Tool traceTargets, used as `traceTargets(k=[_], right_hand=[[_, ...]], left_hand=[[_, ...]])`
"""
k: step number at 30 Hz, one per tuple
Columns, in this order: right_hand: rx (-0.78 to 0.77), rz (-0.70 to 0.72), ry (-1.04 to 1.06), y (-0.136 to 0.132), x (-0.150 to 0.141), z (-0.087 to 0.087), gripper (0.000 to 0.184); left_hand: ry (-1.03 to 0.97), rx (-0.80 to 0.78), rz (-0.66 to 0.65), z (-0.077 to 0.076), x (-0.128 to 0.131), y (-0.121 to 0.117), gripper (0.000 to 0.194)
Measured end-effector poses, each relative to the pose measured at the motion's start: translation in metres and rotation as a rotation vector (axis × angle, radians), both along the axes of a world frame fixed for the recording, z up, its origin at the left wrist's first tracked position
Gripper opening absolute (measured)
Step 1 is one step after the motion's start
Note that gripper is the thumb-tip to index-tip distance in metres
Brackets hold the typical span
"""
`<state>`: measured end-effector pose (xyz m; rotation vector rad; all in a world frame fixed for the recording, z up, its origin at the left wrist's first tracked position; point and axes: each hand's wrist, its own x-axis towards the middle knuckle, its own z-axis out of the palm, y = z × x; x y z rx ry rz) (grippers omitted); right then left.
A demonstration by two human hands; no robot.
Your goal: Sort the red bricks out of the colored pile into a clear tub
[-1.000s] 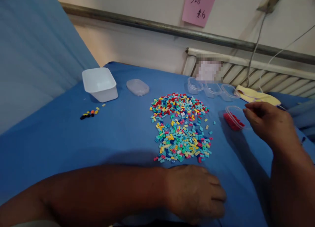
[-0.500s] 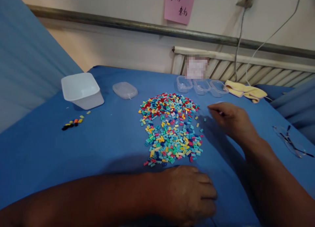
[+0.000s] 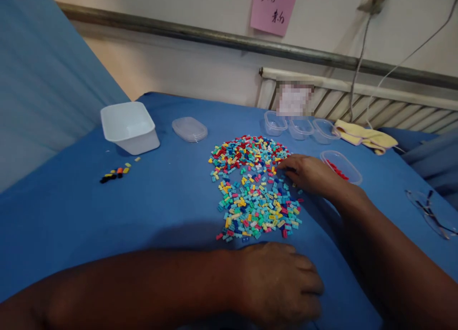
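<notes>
A spread of small coloured toy bricks (image 3: pixel 257 206) lies in the middle of the blue table. My right hand (image 3: pixel 307 173) reaches over its upper right edge, fingertips at the bricks and slightly apart; nothing shows between them. Beside that hand is a clear plastic tub (image 3: pixel 352 173) with red bricks (image 3: pixel 337 169) in it. My left hand (image 3: pixel 282 283) rests on the table in front of the near edge of the spread. Its fingers are curled and nothing shows in them; the fingertips are hidden.
Several clear tubs (image 3: pixel 300 129) stand along the back, beside a yellow cloth (image 3: pixel 367 136). A white bin (image 3: pixel 141 141), stacked clear lids (image 3: pixel 189 130) and a few black, yellow and orange pieces (image 3: pixel 119 173) are at left. Eyeglasses (image 3: pixel 429 214) lie at right.
My right hand has moved left from over the tub to the edge of the brick spread, uncovering the red bricks. My left hand stays in place; the view has shifted slightly.
</notes>
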<state>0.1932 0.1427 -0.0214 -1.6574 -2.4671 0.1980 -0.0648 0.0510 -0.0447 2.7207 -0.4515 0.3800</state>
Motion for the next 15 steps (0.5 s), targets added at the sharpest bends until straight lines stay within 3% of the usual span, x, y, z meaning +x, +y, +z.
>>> traceTargets(k=[6, 15], right_hand=[[-0.060, -0.105, 0.003, 0.000, 0.003, 0.005, 0.041], [-0.061, -0.061, 0.028, 0.004, 0.013, -0.001, 0.043]], left_hand=[[-0.016, 0.027, 0.015, -0.002, 0.000, -0.001, 0.020], [-0.022, 0.008, 0.005, -0.003, 0.000, 0.000, 0.020]])
